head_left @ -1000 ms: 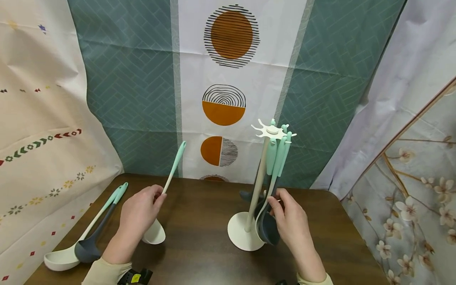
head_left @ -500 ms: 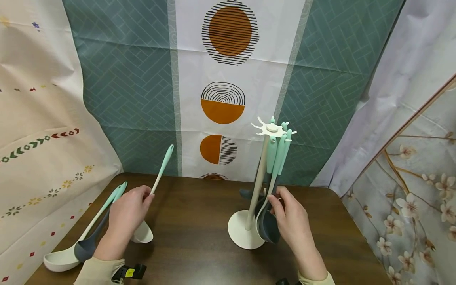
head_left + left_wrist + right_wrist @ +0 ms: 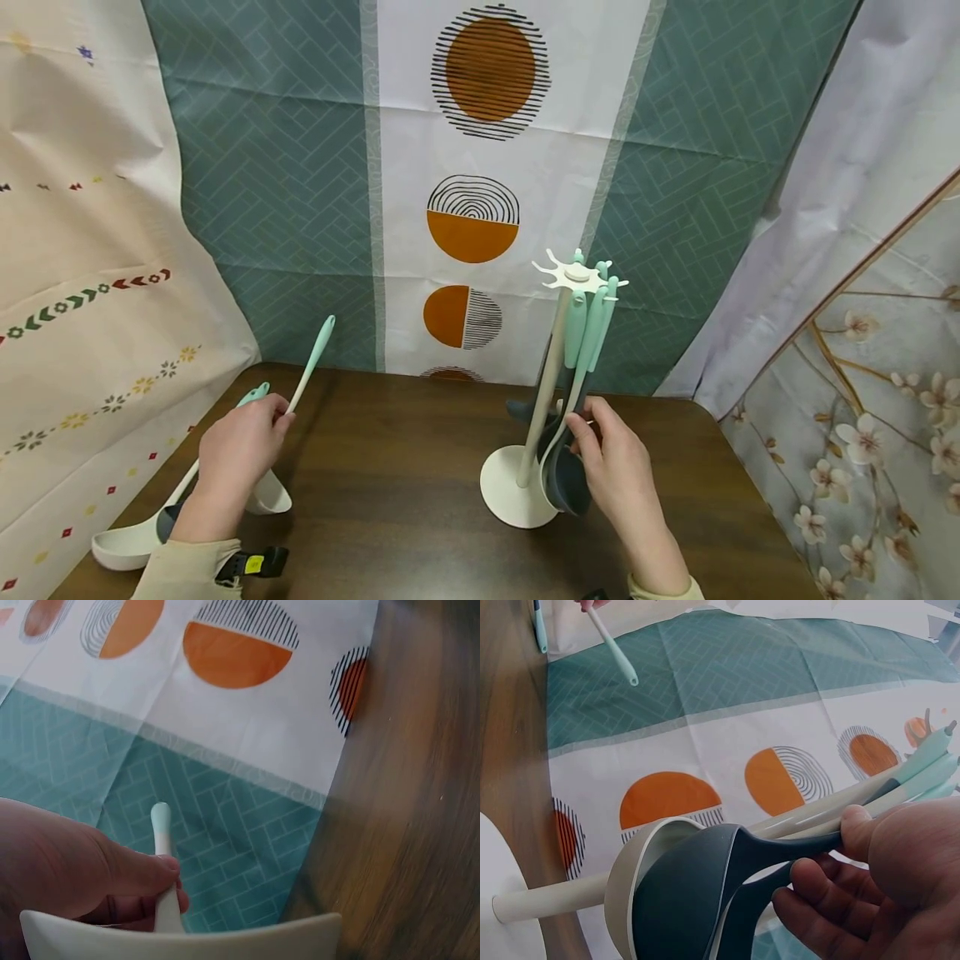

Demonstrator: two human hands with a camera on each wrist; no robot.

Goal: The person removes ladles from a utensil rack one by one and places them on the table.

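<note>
The left hand (image 3: pixel 242 442) is pinching a mint-handled white utensil (image 3: pixel 316 354) well left of the utensil stand (image 3: pixel 504 492); the right hand (image 3: pixel 618 450) is pinching a dark ladle (image 3: pixel 682 892) at the stand's right.

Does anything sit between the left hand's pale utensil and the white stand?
Nothing visible: only tabletop separates the pale utensil in the left hand from the stand; the right hand is on the stand's other side.

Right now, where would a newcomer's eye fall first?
The striped orange disc on the backdrop's white panel, top centre of the head view, probably strikes first. Next come the white utensil rack right of centre, hung with mint-handled utensils, and the left hand, at left, gripping a mint-handled white utensil.
</note>
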